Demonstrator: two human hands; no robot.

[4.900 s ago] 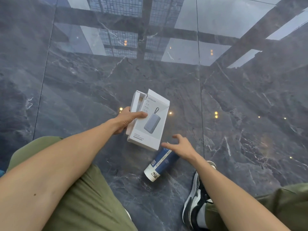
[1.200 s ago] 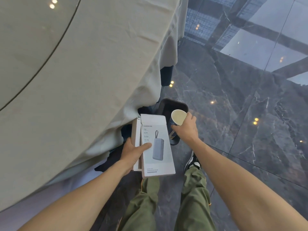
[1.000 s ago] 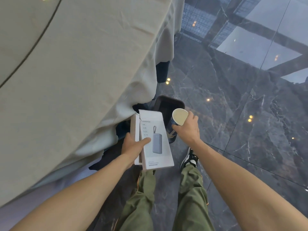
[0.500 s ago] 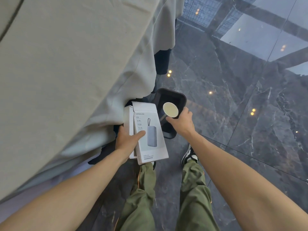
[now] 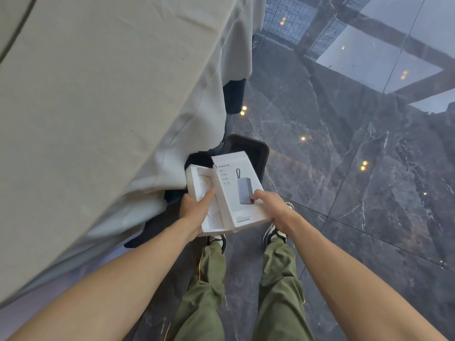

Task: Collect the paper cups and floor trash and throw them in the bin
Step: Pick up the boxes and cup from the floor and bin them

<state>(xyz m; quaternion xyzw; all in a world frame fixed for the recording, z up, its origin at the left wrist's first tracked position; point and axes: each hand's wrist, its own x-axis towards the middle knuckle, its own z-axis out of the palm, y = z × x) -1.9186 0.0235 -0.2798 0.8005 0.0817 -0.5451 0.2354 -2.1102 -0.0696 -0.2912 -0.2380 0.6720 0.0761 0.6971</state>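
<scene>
I hold a white power-bank box in two parts just in front of the black bin (image 5: 263,153). My left hand (image 5: 195,209) grips the open inner tray (image 5: 200,185) with its white insert. My right hand (image 5: 272,205) grips the printed lid (image 5: 237,190), thumb on its front face. The lid covers much of the bin's opening. No paper cup is in sight.
A table with a long pale cloth (image 5: 110,107) fills the left side, its hem hanging beside the bin. The floor is glossy dark marble (image 5: 357,168). My shoes (image 5: 275,233) and green trousers are directly below the box.
The paper cup that my right hand held over the bin is gone from view. My right hand has moved onto the box lid, and the lid has come apart from the tray.
</scene>
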